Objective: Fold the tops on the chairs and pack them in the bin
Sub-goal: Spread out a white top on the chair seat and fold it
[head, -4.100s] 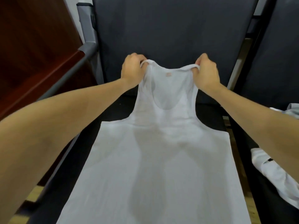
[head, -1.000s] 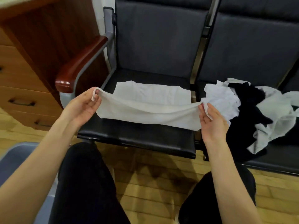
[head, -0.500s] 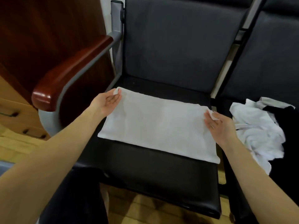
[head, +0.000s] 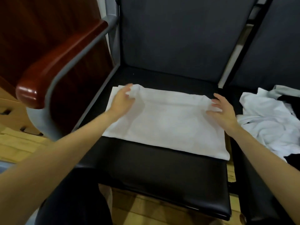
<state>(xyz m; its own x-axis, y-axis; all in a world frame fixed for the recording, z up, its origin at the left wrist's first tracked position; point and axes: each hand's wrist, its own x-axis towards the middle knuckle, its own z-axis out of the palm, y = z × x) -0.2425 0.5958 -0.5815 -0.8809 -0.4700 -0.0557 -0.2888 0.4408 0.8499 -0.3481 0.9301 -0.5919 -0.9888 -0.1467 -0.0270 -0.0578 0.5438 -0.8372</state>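
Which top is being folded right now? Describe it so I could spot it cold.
Find the black chair seat beside the red-brown wooden armrest. Spread flat across it lies the white top, both hands at its far corners. Unlike the crumpled heap of tops on the next seat, it is a smooth rectangle.

- A folded top [head: 164, 120] lies flat on the chair seat [head: 162, 176], mid-frame.
- The left hand [head: 121, 103] is at its left end, the right hand [head: 224, 111] at its right end.
- An armrest [head: 56, 62] stands at the left.
- A heap of tops [head: 267, 120] lies on the neighbouring seat, at the right edge.
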